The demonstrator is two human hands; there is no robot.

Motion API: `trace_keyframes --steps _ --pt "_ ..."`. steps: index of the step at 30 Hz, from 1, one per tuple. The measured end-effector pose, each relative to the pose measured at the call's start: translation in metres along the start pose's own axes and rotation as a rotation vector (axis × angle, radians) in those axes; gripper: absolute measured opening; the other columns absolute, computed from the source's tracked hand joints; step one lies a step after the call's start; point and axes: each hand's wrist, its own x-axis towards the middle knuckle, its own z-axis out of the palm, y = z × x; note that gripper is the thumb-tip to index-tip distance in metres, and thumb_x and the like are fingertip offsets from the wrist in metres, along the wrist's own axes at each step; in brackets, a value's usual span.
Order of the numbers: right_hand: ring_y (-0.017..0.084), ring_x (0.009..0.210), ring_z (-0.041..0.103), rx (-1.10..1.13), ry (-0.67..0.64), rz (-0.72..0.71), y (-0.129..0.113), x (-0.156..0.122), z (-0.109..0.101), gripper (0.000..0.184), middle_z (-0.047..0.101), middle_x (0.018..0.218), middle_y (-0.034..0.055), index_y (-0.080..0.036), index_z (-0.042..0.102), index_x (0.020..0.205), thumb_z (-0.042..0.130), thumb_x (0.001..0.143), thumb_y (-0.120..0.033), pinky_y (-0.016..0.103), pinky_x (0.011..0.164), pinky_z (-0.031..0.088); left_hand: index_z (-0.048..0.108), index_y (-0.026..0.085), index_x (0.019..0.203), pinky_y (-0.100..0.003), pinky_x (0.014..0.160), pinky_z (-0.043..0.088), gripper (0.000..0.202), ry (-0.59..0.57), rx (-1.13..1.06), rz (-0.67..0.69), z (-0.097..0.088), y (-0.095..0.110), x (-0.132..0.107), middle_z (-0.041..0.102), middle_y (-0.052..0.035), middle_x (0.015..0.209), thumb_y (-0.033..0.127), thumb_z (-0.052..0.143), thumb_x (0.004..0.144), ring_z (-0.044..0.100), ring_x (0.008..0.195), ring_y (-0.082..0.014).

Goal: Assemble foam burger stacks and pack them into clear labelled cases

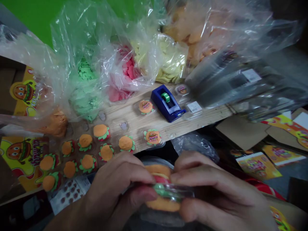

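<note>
Both my hands pinch a clear plastic clamshell pack [183,190] with a toy burger [157,170] inside, just in front of the table edge. My left hand [120,183] grips its left side with thumb and fingers. On the right side, my right hand [211,189] presses the rim from above and below. Orange bun halves with red, yellow and green layers show between my fingers; part of the pack is blurred. Beyond it, a packed burger with a printed label [153,137] lies at the table edge, and another labelled burger [145,106] sits behind.
A blue tape dispenser [167,103] stands mid-table. Several burgers [88,163] fill a clear tray at left. Plastic bags hold green [85,96], red [127,69] and yellow pieces [169,64] at the back. Stacked clear packs [221,80] and printed cards [258,165] lie at right.
</note>
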Motion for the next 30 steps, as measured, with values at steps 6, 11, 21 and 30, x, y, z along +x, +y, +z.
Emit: trace_keyframes --steps 6,11,21,30 --pt "0.011 0.075 0.062 -0.006 -0.007 -0.009 0.003 -0.002 0.002 0.024 0.069 0.081 -0.0031 -0.043 0.066 0.105 0.066 0.082 -0.034 0.018 0.068 0.054 0.068 0.027 0.087 -0.027 0.049 0.047 0.026 -0.062 0.049 -0.012 -0.005 -0.001 -0.003 0.063 -0.0025 0.062 0.042 0.047 0.09 0.058 0.057 -0.0151" --pt "0.013 0.073 0.062 0.036 0.015 0.067 0.006 -0.003 0.007 0.017 0.067 0.081 -0.0012 -0.042 0.068 0.099 0.063 0.084 -0.034 0.023 0.064 0.053 0.066 0.026 0.094 -0.026 0.056 0.048 0.023 -0.103 0.126 0.006 -0.006 -0.003 -0.006 0.067 -0.0021 0.074 0.045 0.056 0.084 0.06 0.065 -0.015" --pt "0.016 0.078 0.056 0.097 0.025 0.537 0.104 -0.024 0.021 0.021 0.061 0.082 0.0022 -0.02 0.069 0.089 0.066 0.078 -0.037 0.029 0.073 0.046 0.058 0.018 0.088 -0.027 0.078 0.046 0.015 -0.335 0.096 -0.301 0.051 -0.083 -0.018 0.061 -0.0034 0.089 0.023 0.045 0.092 0.056 0.085 -0.0148" --pt "0.016 0.071 0.058 0.029 -0.036 0.562 0.096 -0.025 0.022 0.024 0.063 0.072 0.0009 -0.02 0.067 0.073 0.065 0.076 -0.044 0.028 0.068 0.046 0.057 0.019 0.092 -0.029 0.079 0.045 0.013 -0.334 0.01 -0.303 0.06 -0.084 -0.039 0.059 -0.0049 0.091 0.024 0.045 0.092 0.054 0.087 -0.0162"
